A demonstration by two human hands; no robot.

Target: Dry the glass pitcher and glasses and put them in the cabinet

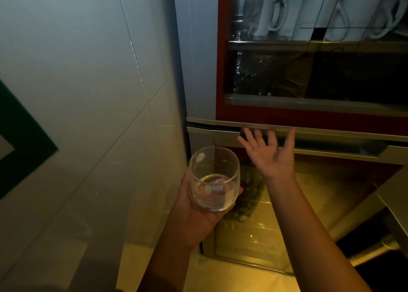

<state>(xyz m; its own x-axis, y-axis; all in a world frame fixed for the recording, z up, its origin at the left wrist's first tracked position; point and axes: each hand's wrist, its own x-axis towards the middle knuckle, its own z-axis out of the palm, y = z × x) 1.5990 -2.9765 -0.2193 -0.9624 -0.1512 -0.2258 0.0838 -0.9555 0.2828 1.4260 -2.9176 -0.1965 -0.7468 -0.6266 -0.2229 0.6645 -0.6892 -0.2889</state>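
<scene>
A clear round stemless glass (pixel 213 179) rests upright in my left hand (pixel 194 212), whose palm and fingers cup its base. My right hand (pixel 270 153) is raised with palm up and fingers spread, its fingertips right at the silver handle strip (pixel 320 134) under the upper door of the red-framed cabinet (pixel 220 70). That glass door is shut. Behind it white mugs (pixel 273 11) and clear glassware (pixel 245 11) stand on the top shelf. The pitcher is not in view.
A grey tiled wall (pixel 88 92) with a dark green diamond pattern fills the left. Below the handle strip a lower glass-fronted compartment (pixel 254 232) shows yellow light. A pale floor or counter (pixel 165 267) lies beneath my arms.
</scene>
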